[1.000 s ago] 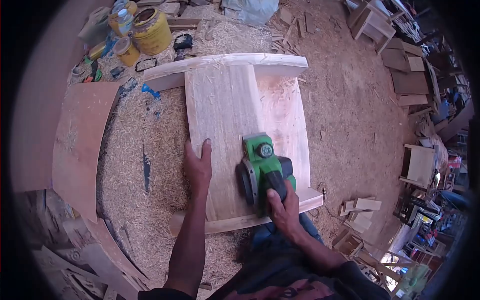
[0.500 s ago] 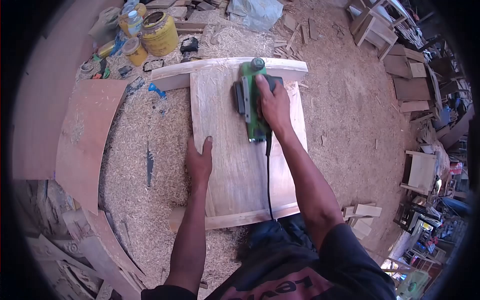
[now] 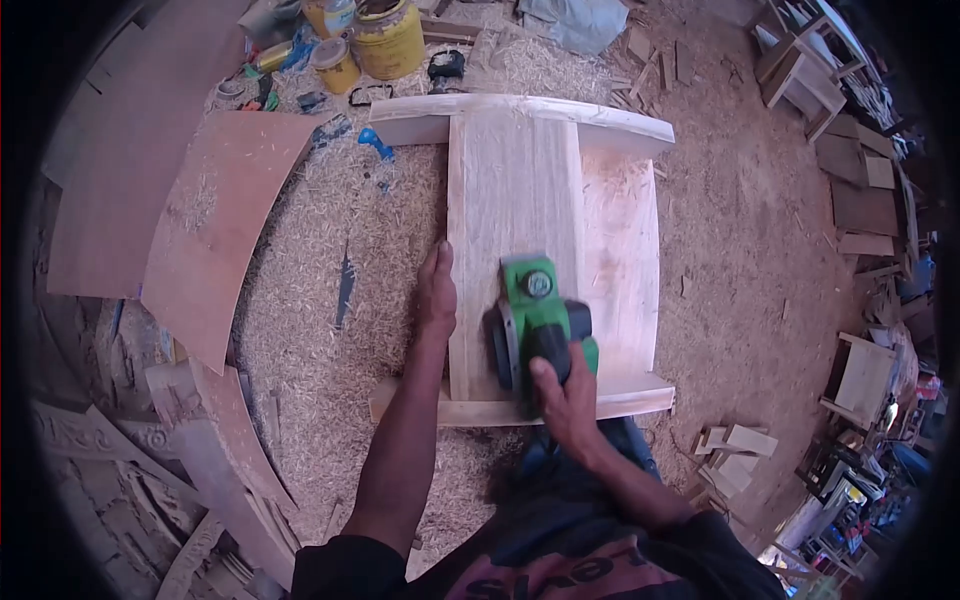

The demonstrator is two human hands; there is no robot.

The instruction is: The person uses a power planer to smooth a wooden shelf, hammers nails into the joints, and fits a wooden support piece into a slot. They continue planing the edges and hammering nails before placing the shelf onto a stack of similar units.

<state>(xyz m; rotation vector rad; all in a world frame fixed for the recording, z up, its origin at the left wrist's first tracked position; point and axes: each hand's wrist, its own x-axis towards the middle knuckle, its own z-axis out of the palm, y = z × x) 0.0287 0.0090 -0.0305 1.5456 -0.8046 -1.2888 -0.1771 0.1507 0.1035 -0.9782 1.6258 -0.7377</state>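
My right hand point(image 3: 568, 392) is wrapped round the rear handle of a green electric planer point(image 3: 527, 282). The planer rests on a pale wooden panel point(image 3: 512, 190), near its close end, and looks slightly blurred. At the panel's left edge is my left hand point(image 3: 437, 292), its fingers along the side and partly hidden. The panel runs between a far crosspiece point(image 3: 520, 103) and a near crosspiece point(image 3: 635, 398), with a lower board point(image 3: 620, 260) to its right.
Wood shavings point(image 3: 310, 330) cover the ground on the left. A curved brown sheet point(image 3: 225, 210) lies there. Yellow buckets point(image 3: 390, 45) stand at the far left. A blue object point(image 3: 376, 142) lies near the far crosspiece. Wood offcuts point(image 3: 735, 455) lie to the right.
The planer has come back toward me with my right hand, from the panel's far end to its near end. The camera view has shifted left.
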